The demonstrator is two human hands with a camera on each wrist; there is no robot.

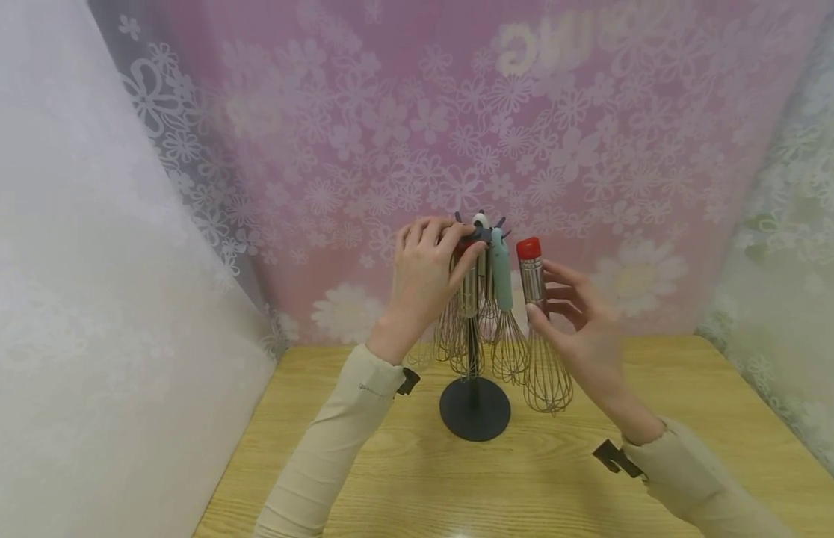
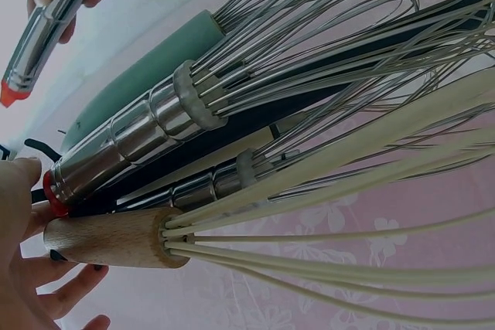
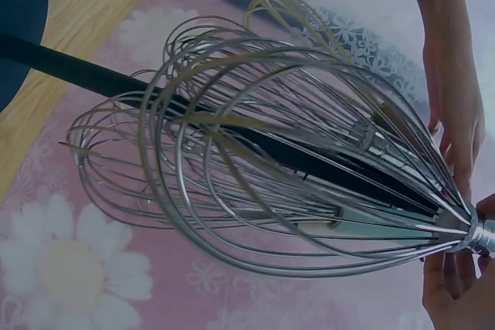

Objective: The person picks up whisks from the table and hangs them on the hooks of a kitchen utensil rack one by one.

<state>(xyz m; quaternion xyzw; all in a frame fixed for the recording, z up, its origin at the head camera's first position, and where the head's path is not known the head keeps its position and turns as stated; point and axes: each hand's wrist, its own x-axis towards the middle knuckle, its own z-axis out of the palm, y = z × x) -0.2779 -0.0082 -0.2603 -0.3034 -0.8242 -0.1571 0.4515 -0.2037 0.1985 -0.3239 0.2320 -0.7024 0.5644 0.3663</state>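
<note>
My right hand [image 1: 588, 329] pinches the steel handle of a red-capped whisk [image 1: 533, 280], keeping it upright to the right of a black whisk stand [image 1: 474, 411]. The wire loops of this whisk [image 3: 255, 268] hang below the fingers. My left hand [image 1: 427, 261] holds the top of the stand, thumb and index finger at its hooks, the other fingers spread behind. Hanging on the stand are a whisk with a mint green handle [image 1: 501, 273], another red-capped steel whisk [image 2: 128, 141] and a wooden-handled whisk with cream loops [image 2: 116, 239]. The left hand partly hides their tops.
The stand's round base rests on a wood-grain table [image 1: 390, 463]. A pink flowered backdrop [image 1: 363, 149] rises behind it, with pale patterned sheets at the left [image 1: 121, 299] and right [image 1: 787, 276]. Another steel-handled whisk [image 2: 193, 188] hangs farther back on the stand.
</note>
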